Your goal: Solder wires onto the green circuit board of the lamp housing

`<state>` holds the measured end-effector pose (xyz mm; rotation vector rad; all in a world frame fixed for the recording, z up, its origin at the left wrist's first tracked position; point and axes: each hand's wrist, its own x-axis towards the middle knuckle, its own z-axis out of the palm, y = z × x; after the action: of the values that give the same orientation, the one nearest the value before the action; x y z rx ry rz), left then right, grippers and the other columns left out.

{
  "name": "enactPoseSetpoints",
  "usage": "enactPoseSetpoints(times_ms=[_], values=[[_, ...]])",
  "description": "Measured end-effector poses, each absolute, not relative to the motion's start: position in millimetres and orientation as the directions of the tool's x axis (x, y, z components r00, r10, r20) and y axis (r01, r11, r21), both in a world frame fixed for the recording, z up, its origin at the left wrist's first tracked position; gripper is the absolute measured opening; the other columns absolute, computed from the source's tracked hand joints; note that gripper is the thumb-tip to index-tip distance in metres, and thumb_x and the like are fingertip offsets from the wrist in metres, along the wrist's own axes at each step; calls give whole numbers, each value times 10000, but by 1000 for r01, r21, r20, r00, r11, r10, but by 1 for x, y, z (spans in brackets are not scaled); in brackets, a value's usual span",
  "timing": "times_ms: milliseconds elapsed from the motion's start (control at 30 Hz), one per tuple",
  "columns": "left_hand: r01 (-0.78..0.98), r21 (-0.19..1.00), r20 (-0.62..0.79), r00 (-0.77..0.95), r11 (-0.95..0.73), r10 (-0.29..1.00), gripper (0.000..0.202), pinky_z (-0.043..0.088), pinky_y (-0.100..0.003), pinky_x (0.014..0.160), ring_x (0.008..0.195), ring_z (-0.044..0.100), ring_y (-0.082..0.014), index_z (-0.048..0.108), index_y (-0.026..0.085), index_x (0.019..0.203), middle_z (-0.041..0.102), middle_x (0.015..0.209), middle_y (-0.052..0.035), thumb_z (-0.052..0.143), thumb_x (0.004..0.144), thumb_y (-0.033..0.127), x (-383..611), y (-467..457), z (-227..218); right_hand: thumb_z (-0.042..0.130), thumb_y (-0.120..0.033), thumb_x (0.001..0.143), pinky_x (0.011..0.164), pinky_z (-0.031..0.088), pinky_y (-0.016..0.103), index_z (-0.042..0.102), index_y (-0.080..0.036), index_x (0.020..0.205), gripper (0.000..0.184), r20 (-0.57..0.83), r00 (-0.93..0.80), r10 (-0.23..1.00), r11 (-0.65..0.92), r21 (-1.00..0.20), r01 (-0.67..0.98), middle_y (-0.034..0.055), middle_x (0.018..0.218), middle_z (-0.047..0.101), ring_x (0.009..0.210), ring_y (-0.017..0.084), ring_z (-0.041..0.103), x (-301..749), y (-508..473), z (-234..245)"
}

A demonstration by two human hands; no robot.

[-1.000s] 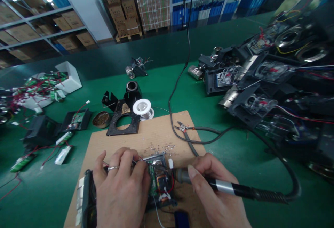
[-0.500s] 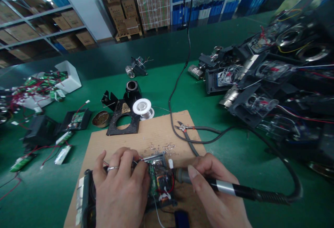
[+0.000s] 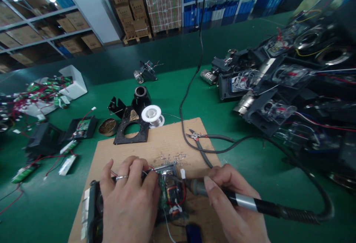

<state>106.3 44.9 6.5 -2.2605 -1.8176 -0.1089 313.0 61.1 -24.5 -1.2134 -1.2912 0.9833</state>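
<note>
My right hand (image 3: 236, 198) is closed round a soldering iron (image 3: 247, 201), whose tip points left over a green circuit board (image 3: 164, 191). The board sits in a dark open housing (image 3: 93, 209) lying on a cardboard sheet (image 3: 167, 139). My left hand (image 3: 130, 198) rests over the housing, fingers bent and pressed together at the board's left edge; thin wires show by the fingertips, and what they pinch is hidden. A small white connector (image 3: 183, 173) on red wire stands up beside the iron's tip.
Diagonal cutters (image 3: 196, 135) lie under the iron's cable. Behind are a solder spool (image 3: 151, 114), a black iron stand (image 3: 118, 136) and a round tin (image 3: 108, 127). Dark housings with metal fittings (image 3: 247, 102) pile up at right; wired battery packs (image 3: 46, 87) fill the left.
The soldering iron has shifted slightly right with my right hand, and its cable has swung right. My left hand has barely moved.
</note>
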Motion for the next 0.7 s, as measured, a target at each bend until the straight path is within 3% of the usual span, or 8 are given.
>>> enactPoseSetpoints(times_ms=[700], values=[[967, -151, 212, 236, -207, 949, 181, 277, -672, 1096, 1067, 573, -334, 725, 303, 873, 673, 1002, -54, 554, 930, 287, 107, 47, 5, 565, -288, 973, 404, 351, 196, 477, -234, 666, 323, 135, 74, 988, 127, -987, 98, -62, 546, 420, 456, 97, 402, 312, 59, -25]])
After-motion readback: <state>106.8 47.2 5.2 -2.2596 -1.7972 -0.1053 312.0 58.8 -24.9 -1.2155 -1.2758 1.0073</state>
